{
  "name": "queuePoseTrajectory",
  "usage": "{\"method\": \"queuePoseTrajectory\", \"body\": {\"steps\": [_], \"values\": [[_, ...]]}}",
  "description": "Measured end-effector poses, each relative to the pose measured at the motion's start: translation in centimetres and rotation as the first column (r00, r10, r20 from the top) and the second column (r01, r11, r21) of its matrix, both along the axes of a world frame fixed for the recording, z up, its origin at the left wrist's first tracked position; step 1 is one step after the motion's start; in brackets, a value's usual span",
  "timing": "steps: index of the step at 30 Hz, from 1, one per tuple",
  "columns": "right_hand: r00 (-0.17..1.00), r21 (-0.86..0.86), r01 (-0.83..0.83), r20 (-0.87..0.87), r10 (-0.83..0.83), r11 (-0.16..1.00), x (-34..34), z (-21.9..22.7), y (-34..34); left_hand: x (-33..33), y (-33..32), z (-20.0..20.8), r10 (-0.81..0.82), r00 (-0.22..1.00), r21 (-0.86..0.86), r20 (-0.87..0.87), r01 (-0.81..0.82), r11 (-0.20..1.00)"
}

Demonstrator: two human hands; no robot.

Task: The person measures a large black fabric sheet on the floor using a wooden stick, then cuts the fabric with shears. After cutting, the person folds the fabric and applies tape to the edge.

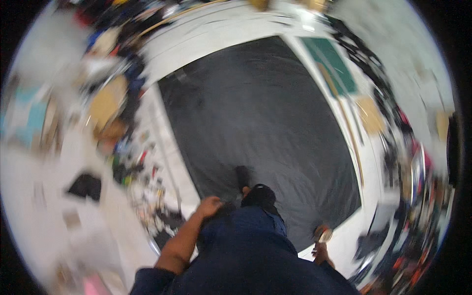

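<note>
A large black sheet (260, 113) lies spread on the white floor, lightly creased. I stand at its near edge, with my dark-covered feet (259, 195) on it. Beside my left thigh is my left hand (210, 206); its fingers are too blurred to read, and I see nothing in it. My right hand (320, 253) is low at the right, by the sheet's near right corner. It is closed around a small brown and pale object (323, 233), perhaps brush-like, which sticks up past the fingers. Blur hides its exact kind.
Along the sheet's right side lie a long wooden strip (350, 132), a green mat (328, 64) and a tan board (370, 115). Cluttered small items (152, 196) line the left edge. More piled goods (418, 221) stand at the right. A black cloth-like piece (85, 187) lies far left.
</note>
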State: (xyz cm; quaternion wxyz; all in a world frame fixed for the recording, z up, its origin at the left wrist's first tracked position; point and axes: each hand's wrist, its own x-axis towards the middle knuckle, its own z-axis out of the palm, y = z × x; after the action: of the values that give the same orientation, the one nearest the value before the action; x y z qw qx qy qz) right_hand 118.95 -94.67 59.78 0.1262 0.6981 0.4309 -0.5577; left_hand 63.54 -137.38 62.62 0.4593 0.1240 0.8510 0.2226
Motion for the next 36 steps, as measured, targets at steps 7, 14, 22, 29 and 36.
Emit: {"method": "queuePoseTrajectory", "body": {"steps": [7, 14, 22, 29, 36], "values": [[0.654, -0.021, -0.694, 0.398, 0.643, 0.719, -22.3, 1.7, 25.0, 2.2, -17.9, 0.1, 0.771, 0.529, -0.038, -0.353, -0.832, 0.554], [0.669, 0.482, -0.685, 0.121, 0.733, 0.546, -57.2, 0.1, 21.7, 8.6, -16.7, -3.8, 0.766, 0.473, 0.052, -0.435, -0.836, 0.546], [-0.007, 0.577, -0.817, -0.041, 0.999, 0.018, -83.3, 4.2, -6.9, 7.7, -16.8, -2.0, 0.987, 0.160, -0.260, 0.019, -0.952, 0.160], [-0.459, 0.240, -0.854, 0.069, 0.886, -0.461, -86.9, 10.0, -30.7, -3.3, -25.6, -1.8, 0.999, 0.038, -0.046, -0.002, -0.998, 0.038], [-0.931, 0.621, -0.118, 0.203, 0.304, -0.775, -91.6, 8.7, -45.1, -16.8, -29.3, -1.2, 0.625, 0.777, 0.163, 0.081, -0.629, 0.760]]}}
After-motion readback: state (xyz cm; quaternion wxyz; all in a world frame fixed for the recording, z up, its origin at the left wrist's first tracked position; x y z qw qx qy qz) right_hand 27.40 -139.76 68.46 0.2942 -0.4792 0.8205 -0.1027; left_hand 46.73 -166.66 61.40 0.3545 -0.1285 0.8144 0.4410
